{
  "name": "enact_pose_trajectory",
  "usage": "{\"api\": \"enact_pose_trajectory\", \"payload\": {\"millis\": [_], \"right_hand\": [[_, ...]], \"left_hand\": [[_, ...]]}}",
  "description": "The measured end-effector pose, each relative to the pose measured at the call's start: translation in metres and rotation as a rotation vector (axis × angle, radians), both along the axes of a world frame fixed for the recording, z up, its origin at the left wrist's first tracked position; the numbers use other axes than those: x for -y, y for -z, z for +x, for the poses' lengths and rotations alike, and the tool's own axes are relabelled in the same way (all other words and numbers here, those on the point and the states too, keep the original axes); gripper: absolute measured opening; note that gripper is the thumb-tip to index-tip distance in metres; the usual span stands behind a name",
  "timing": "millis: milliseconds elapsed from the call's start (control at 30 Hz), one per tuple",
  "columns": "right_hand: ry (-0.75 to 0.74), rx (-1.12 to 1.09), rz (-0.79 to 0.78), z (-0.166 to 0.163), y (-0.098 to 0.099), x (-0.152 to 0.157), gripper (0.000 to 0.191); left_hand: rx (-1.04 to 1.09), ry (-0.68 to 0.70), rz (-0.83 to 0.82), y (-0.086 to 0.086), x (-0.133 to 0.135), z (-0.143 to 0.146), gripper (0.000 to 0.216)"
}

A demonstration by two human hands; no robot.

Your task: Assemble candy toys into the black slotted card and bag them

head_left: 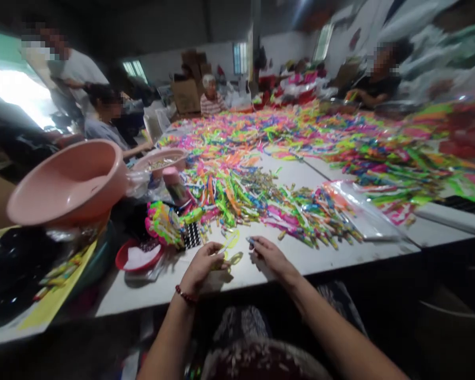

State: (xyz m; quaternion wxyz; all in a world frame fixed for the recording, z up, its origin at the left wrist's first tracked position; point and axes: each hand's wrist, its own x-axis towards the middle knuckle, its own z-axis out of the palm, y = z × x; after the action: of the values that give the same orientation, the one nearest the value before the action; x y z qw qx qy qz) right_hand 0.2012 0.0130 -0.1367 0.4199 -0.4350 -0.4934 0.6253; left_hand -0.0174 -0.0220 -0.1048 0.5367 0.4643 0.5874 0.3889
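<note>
At the table's near edge, my left hand point(206, 263) is closed on a thin yellow-and-white strip point(231, 241). A yellow loop of it sticks out past the fingers. My right hand point(269, 254), a little apart from the left, pinches a small grey-blue piece point(249, 240) between thumb and fingertips. Its exact kind is too small to make out. Just beyond both hands lies a big heap of bright plastic strips point(229, 198) with small gold-coloured ends. A bundle of neon strips point(164, 224) stands left of my left hand.
A red bowl point(121, 259) with something white sits at the left. Behind it are a large pink basin point(24, 198) and a smaller pink basin point(142, 164) of small pieces. Clear plastic bags point(366, 214) lie at right. Several people sit or stand around the table.
</note>
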Motion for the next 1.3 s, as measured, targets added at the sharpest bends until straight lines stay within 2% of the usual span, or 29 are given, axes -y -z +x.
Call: {"api": "enact_pose_trajectory", "payload": {"millis": [100, 200, 367, 533, 700, 900, 1067, 1300], "right_hand": [[0.001, -0.052, 0.050, 0.006, -0.011, 0.016, 0.048], [-0.052, -0.063, 0.016, 0.009, -0.018, 0.031, 0.047], [-0.217, -0.101, -0.033, 0.011, -0.019, 0.054, 0.045], [-0.201, -0.037, 0.029, 0.026, -0.022, 0.060, 0.044], [-0.192, 0.011, 0.079, 0.042, -0.028, 0.062, 0.036], [-0.212, -0.003, 0.070, 0.045, -0.022, 0.065, 0.035], [-0.265, 0.048, 0.137, 0.051, -0.025, 0.063, 0.033], [-0.345, 0.160, 0.241, 0.058, -0.035, 0.060, 0.030]], "left_hand": [[0.342, 0.133, -0.119, 0.001, 0.028, 0.018, 0.044], [0.386, 0.212, -0.188, -0.003, 0.043, 0.028, 0.051], [0.435, 0.290, -0.205, -0.007, 0.045, 0.041, 0.052], [0.425, 0.333, -0.179, -0.009, 0.045, 0.047, 0.046], [0.401, 0.403, -0.172, -0.013, 0.049, 0.045, 0.041], [0.381, 0.448, -0.189, -0.015, 0.052, 0.044, 0.037], [0.342, 0.475, -0.212, -0.018, 0.053, 0.043, 0.036], [0.306, 0.607, -0.305, -0.017, 0.053, 0.040, 0.032]]}}
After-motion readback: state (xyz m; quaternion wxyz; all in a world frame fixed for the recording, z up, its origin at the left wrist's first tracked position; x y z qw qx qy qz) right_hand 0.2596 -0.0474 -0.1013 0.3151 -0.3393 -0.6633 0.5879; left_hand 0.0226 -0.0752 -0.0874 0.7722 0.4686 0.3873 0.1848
